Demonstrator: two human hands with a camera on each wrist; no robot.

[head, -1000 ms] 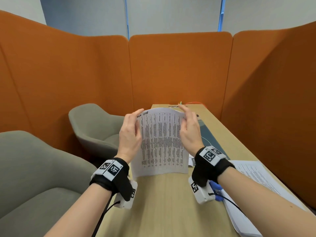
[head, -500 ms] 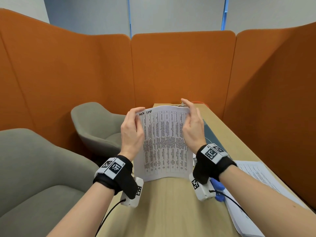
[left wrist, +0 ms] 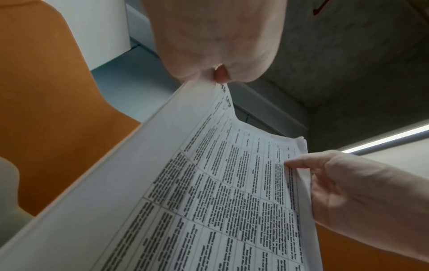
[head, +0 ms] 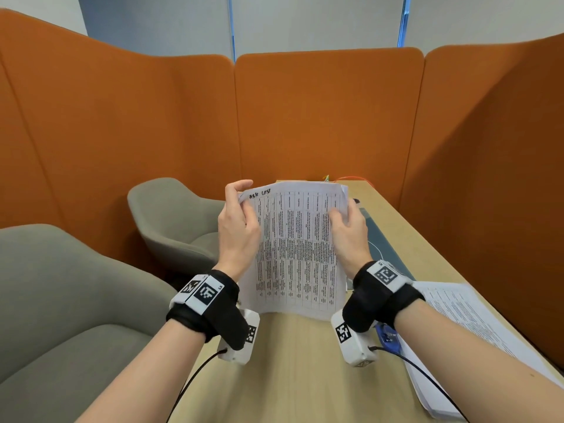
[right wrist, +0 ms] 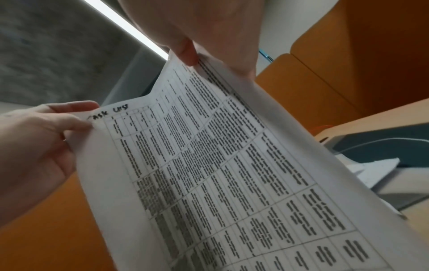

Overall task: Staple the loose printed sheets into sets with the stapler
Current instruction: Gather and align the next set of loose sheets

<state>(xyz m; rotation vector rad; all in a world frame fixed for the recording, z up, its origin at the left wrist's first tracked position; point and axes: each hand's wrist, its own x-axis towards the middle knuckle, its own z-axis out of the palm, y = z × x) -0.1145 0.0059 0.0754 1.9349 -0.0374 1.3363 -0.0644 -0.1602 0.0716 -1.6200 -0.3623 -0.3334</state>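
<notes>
Both hands' grip hides the sheets' (head: pixel 297 248) top corners

Printed sheets (head: pixel 296 248) upright; stack (head: pixel 457 325) flat.

The sheets (head: pixel 297 248) stand upright across the middle of the desk (head: pixel 293 370), bottom edge on its top, with the left hand (head: pixel 236 230) and right hand (head: pixel 351 236) at their two sides, blocking the way straight ahead. The near strip of desk in front of them lies bare between the forearms. On the right a paper stack (head: pixel 457 325) fills the desk edge, with a blue object (head: pixel 387 337) just beside it under the right wrist. Behind the sheets a dark pad (head: pixel 384 239) covers the far right. Orange panels (head: pixel 329 117) wall in the back and both sides; grey chairs (head: pixel 174 221) crowd the left.
</notes>
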